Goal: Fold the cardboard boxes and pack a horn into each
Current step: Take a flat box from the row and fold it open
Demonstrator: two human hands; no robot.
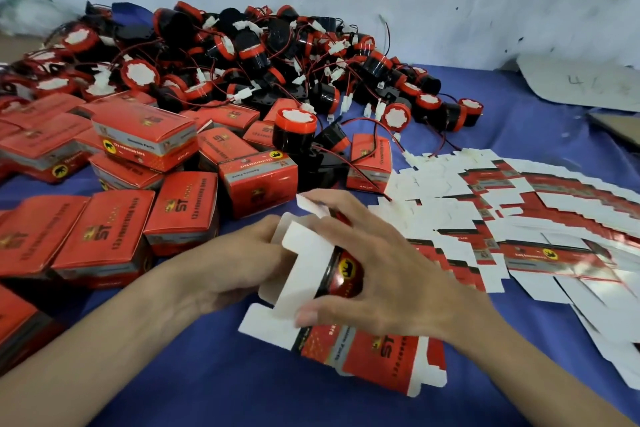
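Gripped a half-folded box (304,263) at lower centre with curled left hand (239,263) and right hand (391,274). Judged far from finished: many closed boxes (114,236) at left, loose horns (242,55) above, flat boxes (519,218) at right.

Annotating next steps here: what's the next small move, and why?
Probably fold the white flaps shut on one end of the box: the left hand and right hand both grip it, the flaps stick out unfolded, and the horns lie untouched behind.
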